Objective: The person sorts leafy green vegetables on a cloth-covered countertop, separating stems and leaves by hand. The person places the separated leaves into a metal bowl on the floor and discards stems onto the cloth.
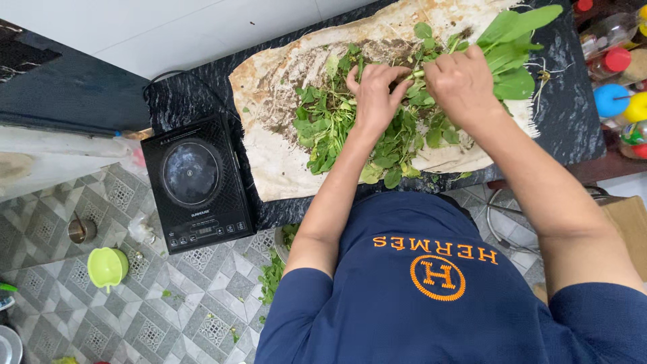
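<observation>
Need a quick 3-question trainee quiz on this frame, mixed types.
1. True or false: both hands work one stem of the leafy greens.
2. The greens lie on: A) stained paper B) a plate C) a tray.
3. Which appliance sits at the counter's end, on the left hand's side?

Key: 1 true, left hand and right hand meet on it; 2 A; 3 black induction cooktop.

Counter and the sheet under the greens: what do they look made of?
The counter looks like polished dark stone, judging by its pale veining and sheen. The sheet seems to be paper, matte, creased, stained brown, with torn edges. Both hands work the leafy greens on it.
</observation>
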